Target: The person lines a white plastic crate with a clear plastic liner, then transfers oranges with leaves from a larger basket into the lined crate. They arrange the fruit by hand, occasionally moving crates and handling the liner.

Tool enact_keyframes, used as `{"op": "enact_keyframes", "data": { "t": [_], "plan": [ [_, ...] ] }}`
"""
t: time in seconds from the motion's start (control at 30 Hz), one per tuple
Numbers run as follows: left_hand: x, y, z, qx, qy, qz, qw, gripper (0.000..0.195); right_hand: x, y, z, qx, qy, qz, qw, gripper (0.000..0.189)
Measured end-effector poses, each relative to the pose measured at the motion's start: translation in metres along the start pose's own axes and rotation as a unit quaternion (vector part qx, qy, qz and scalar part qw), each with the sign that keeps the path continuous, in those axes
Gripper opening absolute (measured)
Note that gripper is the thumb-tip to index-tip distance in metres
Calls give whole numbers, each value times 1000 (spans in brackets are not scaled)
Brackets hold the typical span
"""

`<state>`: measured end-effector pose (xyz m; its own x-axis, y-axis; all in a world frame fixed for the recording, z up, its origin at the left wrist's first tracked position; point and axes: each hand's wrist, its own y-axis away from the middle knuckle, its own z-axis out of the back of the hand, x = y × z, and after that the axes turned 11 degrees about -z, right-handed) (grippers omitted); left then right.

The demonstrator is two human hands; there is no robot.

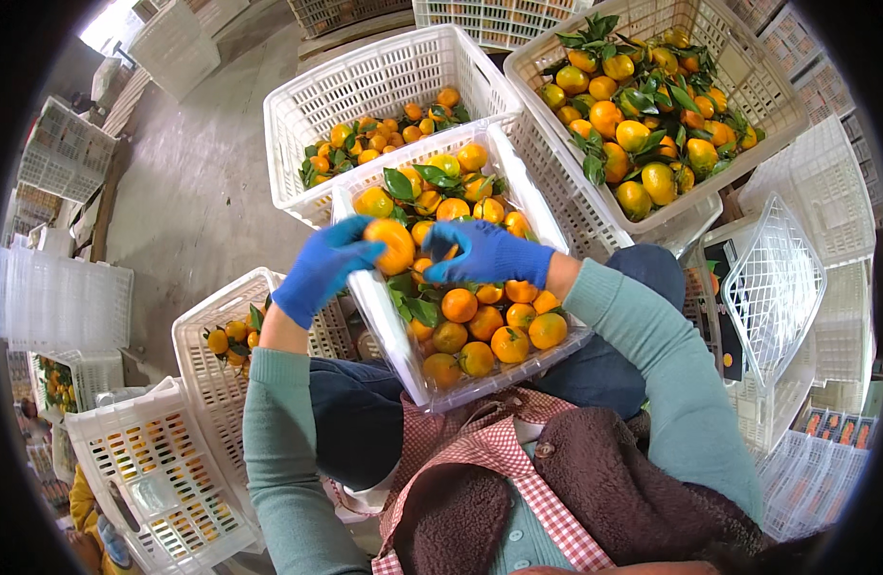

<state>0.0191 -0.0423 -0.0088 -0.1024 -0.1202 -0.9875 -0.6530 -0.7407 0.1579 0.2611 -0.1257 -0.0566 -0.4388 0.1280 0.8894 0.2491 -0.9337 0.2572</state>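
Observation:
My left hand point(319, 269), in a blue knit glove, grips a slightly blurred orange mandarin point(390, 246) over the left side of a white crate point(380, 338). My right hand point(495, 253), gloved the same way, hovers over the middle of this crate. Its thumb and fingers are apart and curved. A bit of orange fruit shows in the gap, seemingly lying below. The crate has a clear plastic liner point(484, 384) and rests tilted at my lap. Orange and yellowish mandarins point(509, 344) fill it, several with green leaves point(421, 310).
Beyond stands a white slatted crate point(369, 79) with small mandarins. A larger crate point(768, 147) of leafy mandarins is at upper right. To the left are another crate point(197, 316) with fruit and a slatted crate point(150, 460). A person's yellow sleeve point(82, 499) shows at lower left.

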Motion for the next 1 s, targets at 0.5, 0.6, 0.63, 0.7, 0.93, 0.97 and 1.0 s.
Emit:
{"op": "enact_keyframes", "data": {
  "t": [0.5,0.6,0.63,0.7,0.93,0.97,1.0],
  "plan": [
    [28,-64,26,-79,-553,-167,812,32,1,-43,39,-137,220,-49,965,64],
    [29,-71,29,-8,-648,-136,749,35,-3,-73,19,-48,139,-53,988,63],
    [31,-71,25,19,-704,-123,699,36,-4,-83,9,-83,270,-71,957,62],
    [35,-73,13,30,-746,-107,656,51,-9,-88,-7,-160,309,-58,936,61],
    [43,-98,16,40,-814,-165,556,32,-9,-93,-8,-178,300,-107,931,65],
    [44,-100,19,53,-807,-171,563,31,-7,-95,-7,-141,301,-119,935,63],
    [45,-102,22,64,-804,-177,564,31,-5,-97,-9,-144,306,-134,932,62]
  ]
}}
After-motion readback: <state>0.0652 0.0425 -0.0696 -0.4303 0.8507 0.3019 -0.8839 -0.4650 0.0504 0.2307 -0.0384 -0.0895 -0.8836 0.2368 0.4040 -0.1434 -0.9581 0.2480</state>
